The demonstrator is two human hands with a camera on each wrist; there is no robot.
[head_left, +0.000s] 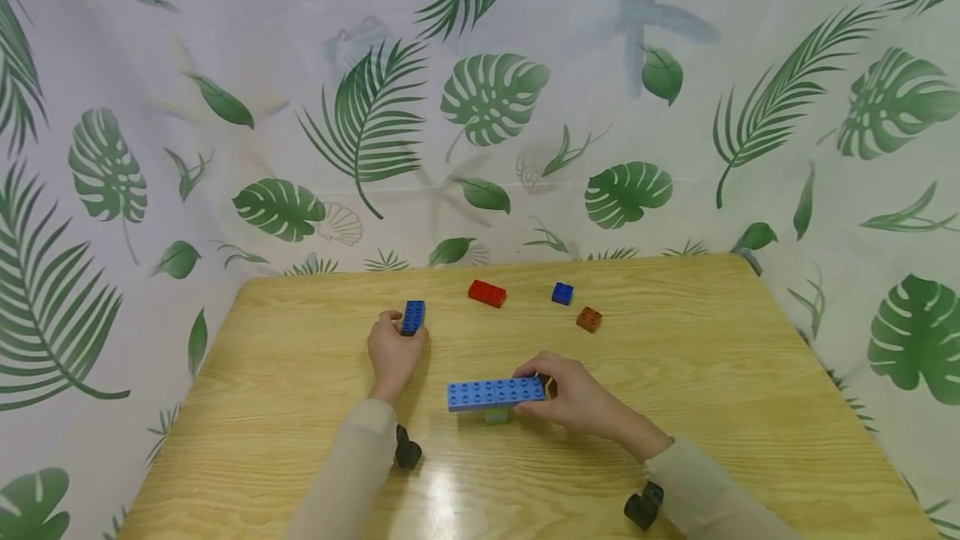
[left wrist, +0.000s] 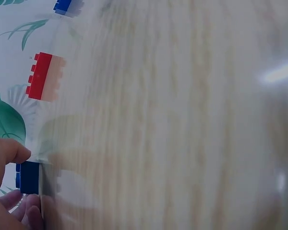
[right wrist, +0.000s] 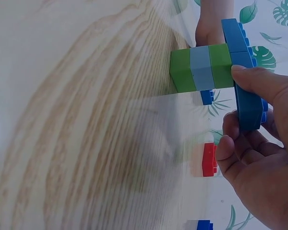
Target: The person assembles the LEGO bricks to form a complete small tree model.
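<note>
Left hand [head_left: 396, 357]: curled round the near end of the dark blue brick [head_left: 413, 317], thumb to the right of it, fingers to the left; nearly closed, firmness of hold impossible to tell.
Dark blue brick: at the surface [head_left: 675, 357], studs up, well to the left of the beam [head_left: 472, 395] and farther away; long sides pointing away from the person.
Right hand [head_left: 573, 397]: closed on the right end of the beam, thumb against the near long side, fingers toward the end and far side.
Beam: made of two blue bricks set end to end, studs up, seam near the middle; held roughly crosswise in front of the person.
Column [right wrist: 200, 69]: attached under the middle of the beam; built from a green block, a light blue block and another green block; contact with the surface impossible to tell.
Red brick [head_left: 487, 293]: lying near the far edge, to the right of the dark blue brick, apart from both hands.
Small blue brick [head_left: 562, 293]: farther right, near the far edge.
Orange-brown brick [head_left: 588, 319]: just beside the small blue brick, slightly nearer and to the right.
Backdrop [head_left: 555, 15]: white, printed with green leaves, hanging behind the surface.
</note>
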